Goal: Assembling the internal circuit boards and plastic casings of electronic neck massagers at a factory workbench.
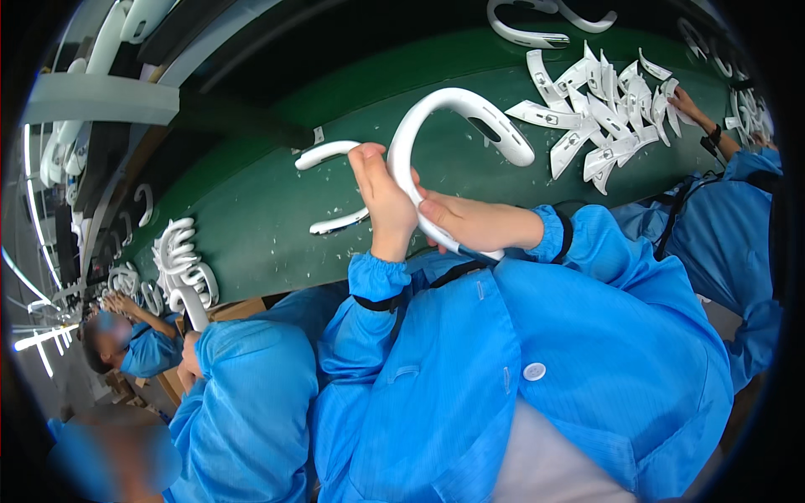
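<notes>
Both hands are on a white U-shaped neck fan (pixel 402 138), raised above the green bench with its rounded loop upward. My left hand (pixel 387 201) presses against the outer left side of the curve, fingers pointing up. My right hand (pixel 465 220) closes around the lower part, its thumb lying on the white shell. One end of the fan, with a dark slot, curves over to the right; the other points down near my jacket. Behind my left hand lie two white curved arms (pixel 329 154), (pixel 340 222) on the bench; whether they join is hidden.
Several white curved shell pieces (pixel 599 113) are heaped at the right, where a co-worker's hand (pixel 686 105) reaches in. Stacked white neck fans (pixel 178 256) stand at the left beside a co-worker in blue (pixel 251 394). More fans (pixel 524 33) lie at the far side. Small white scraps dot the green bench (pixel 268 218).
</notes>
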Demonstrator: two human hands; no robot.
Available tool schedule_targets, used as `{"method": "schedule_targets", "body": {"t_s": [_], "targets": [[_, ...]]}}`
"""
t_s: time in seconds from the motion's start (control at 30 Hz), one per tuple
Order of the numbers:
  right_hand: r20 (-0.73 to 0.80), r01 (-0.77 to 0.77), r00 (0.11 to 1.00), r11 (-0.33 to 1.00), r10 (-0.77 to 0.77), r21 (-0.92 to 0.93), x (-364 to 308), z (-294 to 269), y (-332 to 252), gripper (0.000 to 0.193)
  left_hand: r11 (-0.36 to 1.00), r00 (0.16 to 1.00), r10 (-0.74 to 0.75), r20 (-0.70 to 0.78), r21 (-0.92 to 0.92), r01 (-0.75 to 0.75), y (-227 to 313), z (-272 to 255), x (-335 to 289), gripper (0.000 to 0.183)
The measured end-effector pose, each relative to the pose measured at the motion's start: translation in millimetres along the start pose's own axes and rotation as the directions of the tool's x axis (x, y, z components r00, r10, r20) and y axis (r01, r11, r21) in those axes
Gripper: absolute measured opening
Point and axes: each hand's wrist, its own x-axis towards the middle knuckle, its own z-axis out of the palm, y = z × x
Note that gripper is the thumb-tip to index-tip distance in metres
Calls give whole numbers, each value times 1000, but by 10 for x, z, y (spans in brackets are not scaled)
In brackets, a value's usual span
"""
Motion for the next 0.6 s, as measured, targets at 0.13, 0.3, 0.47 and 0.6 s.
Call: {"method": "schedule_targets", "body": {"t_s": [0.13, 0.3, 0.47, 0.6], "targets": [[53, 36, 997, 970, -51, 240, -17, -34, 115, 48, 992, 993, -75, 93, -95, 84, 73, 43, 60, 38], [50, 194, 974, 928, -220, 318, 1, -40, 334, 47, 932, 968, -163, 193, -292, 215, 71, 20, 82, 45], [-55, 145, 989, 892, -134, 428, 69, 20, 292, 47, 988, 991, -81, 102, -123, 93, -37, 49, -125, 47], [-39, 77, 997, 927, -68, 368, 59, 69, 348, 50, 998, 998, 10, 54, -70, -6, -104, 8, -132, 45]]}}
